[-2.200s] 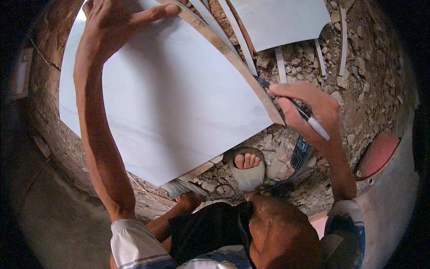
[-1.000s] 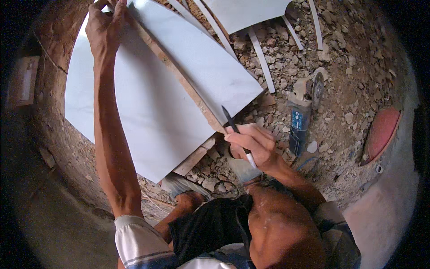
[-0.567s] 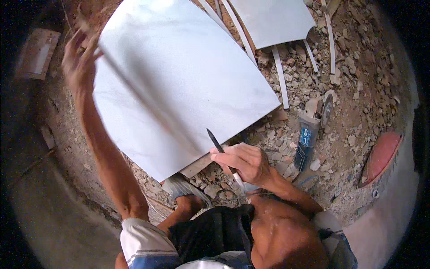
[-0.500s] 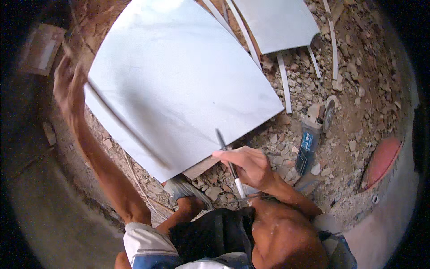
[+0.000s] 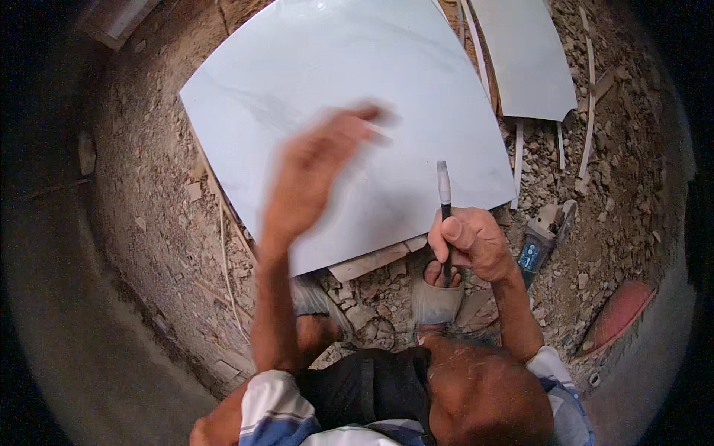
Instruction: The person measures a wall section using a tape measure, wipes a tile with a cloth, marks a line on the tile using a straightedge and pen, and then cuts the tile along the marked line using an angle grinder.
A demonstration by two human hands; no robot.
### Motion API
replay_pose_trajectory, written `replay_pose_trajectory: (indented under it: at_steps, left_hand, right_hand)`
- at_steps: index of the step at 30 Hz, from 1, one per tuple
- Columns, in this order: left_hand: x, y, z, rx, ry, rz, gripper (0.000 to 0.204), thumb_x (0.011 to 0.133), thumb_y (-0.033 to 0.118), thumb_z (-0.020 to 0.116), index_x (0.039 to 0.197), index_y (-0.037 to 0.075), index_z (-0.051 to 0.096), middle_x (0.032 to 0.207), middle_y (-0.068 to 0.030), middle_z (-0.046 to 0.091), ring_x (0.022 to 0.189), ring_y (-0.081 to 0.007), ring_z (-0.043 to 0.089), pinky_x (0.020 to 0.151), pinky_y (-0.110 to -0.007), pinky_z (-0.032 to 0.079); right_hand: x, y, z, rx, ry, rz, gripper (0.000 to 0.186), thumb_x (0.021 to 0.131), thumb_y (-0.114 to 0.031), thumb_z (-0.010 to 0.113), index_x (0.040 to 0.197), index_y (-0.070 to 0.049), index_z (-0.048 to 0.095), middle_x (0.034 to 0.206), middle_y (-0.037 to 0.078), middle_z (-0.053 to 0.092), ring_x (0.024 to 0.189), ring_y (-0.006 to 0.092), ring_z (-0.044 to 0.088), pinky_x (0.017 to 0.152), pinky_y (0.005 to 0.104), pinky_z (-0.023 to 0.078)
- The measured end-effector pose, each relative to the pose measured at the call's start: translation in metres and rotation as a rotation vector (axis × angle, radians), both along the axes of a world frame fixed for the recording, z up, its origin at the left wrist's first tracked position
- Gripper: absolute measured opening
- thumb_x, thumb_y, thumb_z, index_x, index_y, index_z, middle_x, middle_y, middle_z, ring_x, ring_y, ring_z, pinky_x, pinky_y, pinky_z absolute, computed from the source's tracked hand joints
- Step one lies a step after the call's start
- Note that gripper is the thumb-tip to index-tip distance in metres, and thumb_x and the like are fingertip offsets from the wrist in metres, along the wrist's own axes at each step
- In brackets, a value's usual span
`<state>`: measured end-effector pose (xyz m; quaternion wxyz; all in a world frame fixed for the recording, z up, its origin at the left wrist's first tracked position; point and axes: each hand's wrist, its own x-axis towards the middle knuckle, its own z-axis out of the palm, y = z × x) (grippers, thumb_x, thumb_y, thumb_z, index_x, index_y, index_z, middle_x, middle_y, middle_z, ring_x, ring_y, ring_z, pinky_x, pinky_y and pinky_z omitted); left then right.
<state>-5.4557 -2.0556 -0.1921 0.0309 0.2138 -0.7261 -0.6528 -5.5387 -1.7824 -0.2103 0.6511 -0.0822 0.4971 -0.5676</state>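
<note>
A large white, faintly veined tile (image 5: pixel 401 74) with a curved top edge lies on rubble in front of me. My left hand (image 5: pixel 320 160) is blurred over its middle, fingers stretched out and apparently holding nothing; whether it touches the tile is unclear. Near the tile's lower right edge, my right hand (image 5: pixel 472 245) is closed around a black and white pen (image 5: pixel 445 186), held upright with the white end on top. A narrow wooden strip (image 5: pixel 223 202) runs beside the tile's lower left edge.
A smaller white tile (image 5: pixel 528 59) and thin offcuts (image 5: pixel 587 134) lie at upper right. An angle grinder (image 5: pixel 539 245) sits right of my right hand, a red round object (image 5: pixel 617 316) farther right. Below are my sandalled feet (image 5: pixel 439 301), with broken debris around them.
My left hand has let go of the wooden straightedge and swung rightward over the tile. My right hand has turned the pen over, so its white end now points up.
</note>
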Motion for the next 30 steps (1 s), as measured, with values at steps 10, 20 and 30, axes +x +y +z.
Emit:
replay_pose_trajectory:
  at_steps: [10,20,30]
  left_hand:
    - [0.008,0.069,0.02,0.541,0.028,0.136,0.035,0.102,0.026,0.068,0.121,-0.004,0.07,0.108,-0.0156,0.076,0.096,-0.0183,0.073,0.089,-0.033,0.058]
    - [0.003,0.102,0.035,0.916,-0.066,0.314,0.048,0.1,0.045,0.069,0.127,0.007,0.06,0.121,-0.0056,0.067,0.105,-0.0146,0.067,0.088,-0.024,0.058]
    - [0.003,0.121,0.035,0.839,-0.092,0.325,0.046,0.099,0.041,0.072,0.124,0.004,0.062,0.117,-0.0079,0.07,0.106,-0.0176,0.069,0.088,-0.029,0.059]
  right_hand:
    - [0.014,-0.006,0.026,0.137,0.184,0.137,0.046,0.105,-0.047,0.058,0.083,-0.007,0.064,0.068,0.0,0.061,0.062,0.0096,0.059,0.057,0.025,0.045]
    - [0.02,0.021,0.065,-0.428,0.91,-0.624,0.028,0.099,-0.019,0.049,0.102,0.001,0.069,0.087,0.016,0.072,0.078,0.0222,0.069,0.075,0.0352,0.056]
    - [0.044,0.021,0.051,-0.169,0.894,-0.574,0.032,0.104,-0.023,0.045,0.106,0.0,0.068,0.081,0.009,0.067,0.072,0.0136,0.063,0.068,0.0297,0.053]
